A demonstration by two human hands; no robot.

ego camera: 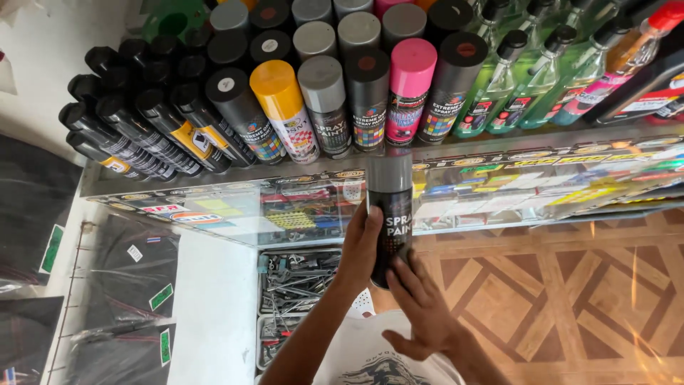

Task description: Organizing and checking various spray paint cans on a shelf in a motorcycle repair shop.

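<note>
A black spray paint can (391,207) with a grey cap stands upright in front of a glass shelf (214,214). My left hand (360,246) wraps around the can's left side. My right hand (420,306) touches the can's base from below and to the right, fingers spread along it. On top of the shelf stand rows of spray cans (342,100) with black, grey, yellow and pink caps.
Green liquid bottles (527,78) with black caps stand at the right of the shelf top. Slim black cans (135,121) fill its left end. Trays of metal parts (296,281) sit under the shelf. Patterned wood floor (570,299) lies at right, dark plastic bags (121,285) at left.
</note>
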